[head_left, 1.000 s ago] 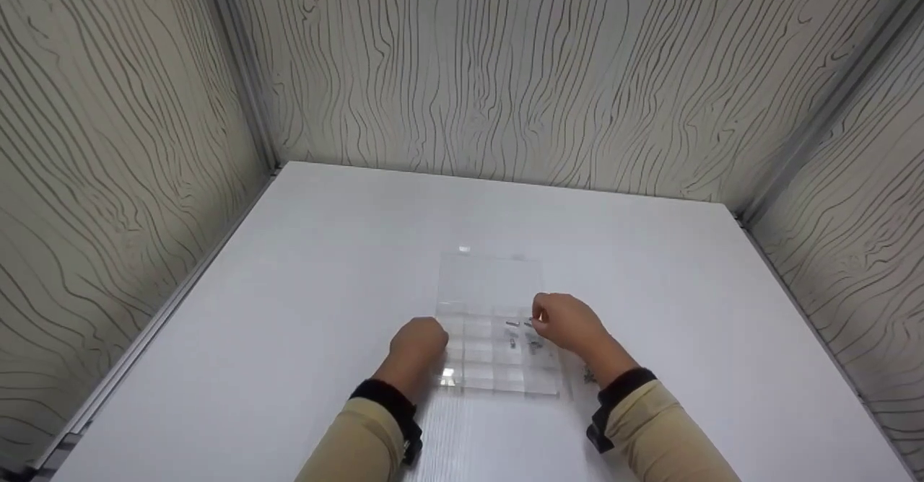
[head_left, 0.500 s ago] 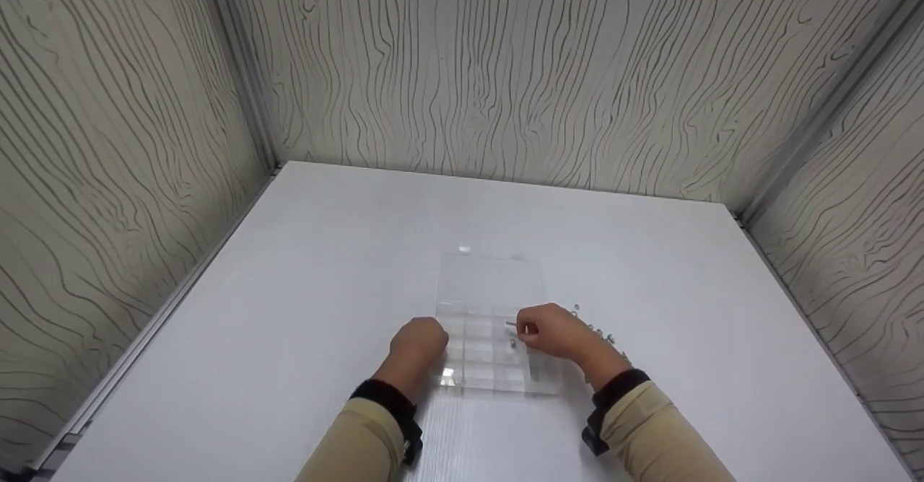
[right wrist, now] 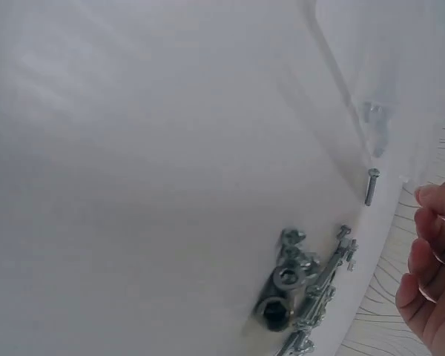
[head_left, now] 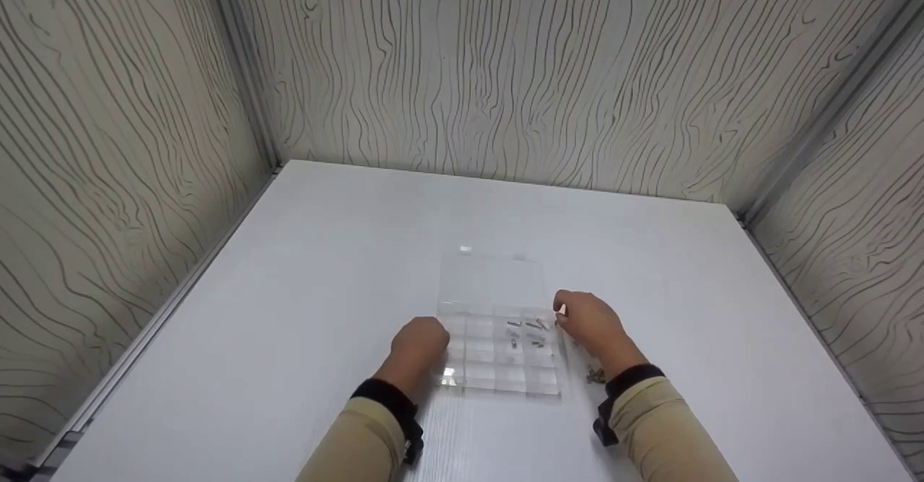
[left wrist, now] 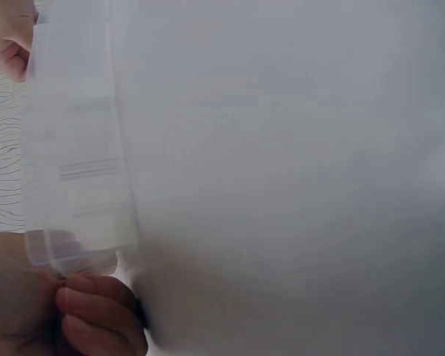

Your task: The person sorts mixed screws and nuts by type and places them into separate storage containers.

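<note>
A clear plastic compartment box (head_left: 480, 374) lies on the white table with its lid (head_left: 491, 278) folded back. My left hand (head_left: 419, 338) holds the box's left side, and the left wrist view shows its curled fingers (left wrist: 100, 315) against a corner. Several small metal pieces (head_left: 535, 325) lie in compartments on the right. Just beyond the box's right edge is my right hand (head_left: 590, 321), its fingers loosely bent and a gap at the thumb; I see nothing in it. In the right wrist view a single screw (right wrist: 371, 187) is near the box edge, close to these fingers.
Right of the box, partly hidden by my right forearm in the head view, loose screws and nuts (head_left: 595, 375) lie on the table (head_left: 346, 251). A cylindrical metal piece (right wrist: 274, 311) is among them. Wood-patterned panels (head_left: 476, 71) stand behind and at both sides.
My right hand moves left over the right-hand compartments, then back right past the box edge, its fingers now parted. The left hand stays on the box.
</note>
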`<state>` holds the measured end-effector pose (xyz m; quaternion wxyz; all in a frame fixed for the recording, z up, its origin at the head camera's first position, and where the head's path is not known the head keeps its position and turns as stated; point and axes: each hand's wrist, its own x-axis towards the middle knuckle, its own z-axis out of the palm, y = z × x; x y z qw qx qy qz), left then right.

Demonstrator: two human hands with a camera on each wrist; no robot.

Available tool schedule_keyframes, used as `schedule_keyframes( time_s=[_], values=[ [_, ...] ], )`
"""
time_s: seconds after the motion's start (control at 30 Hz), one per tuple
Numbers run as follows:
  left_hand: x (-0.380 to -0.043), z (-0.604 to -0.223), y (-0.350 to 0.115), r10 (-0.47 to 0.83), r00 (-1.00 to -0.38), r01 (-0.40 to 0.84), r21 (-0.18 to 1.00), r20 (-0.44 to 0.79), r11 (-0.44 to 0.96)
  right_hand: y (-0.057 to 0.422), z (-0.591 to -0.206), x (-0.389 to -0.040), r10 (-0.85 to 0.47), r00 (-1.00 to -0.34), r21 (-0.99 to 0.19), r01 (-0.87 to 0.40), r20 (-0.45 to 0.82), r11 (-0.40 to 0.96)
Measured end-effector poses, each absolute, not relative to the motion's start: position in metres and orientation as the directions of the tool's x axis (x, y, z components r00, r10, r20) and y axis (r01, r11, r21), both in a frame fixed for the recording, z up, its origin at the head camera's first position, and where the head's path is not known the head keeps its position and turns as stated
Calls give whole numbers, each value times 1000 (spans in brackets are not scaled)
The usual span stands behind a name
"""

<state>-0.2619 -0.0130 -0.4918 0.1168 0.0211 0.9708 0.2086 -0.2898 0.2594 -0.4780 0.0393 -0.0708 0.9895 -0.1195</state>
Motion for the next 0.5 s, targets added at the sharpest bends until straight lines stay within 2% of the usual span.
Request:
schedule_keyframes(
  time_s=[0.2,0.5],
  values=[
    [-263,-492,-13,94,-973,-1,414,-209,910,261,-486,-287,-129,-986,-183,-108,-108,977],
    [-265,-493,-12,76,-968,-28,402,-238,915,260,-495,-288,-135,-986,-102,-125,-102,987]
  ],
)
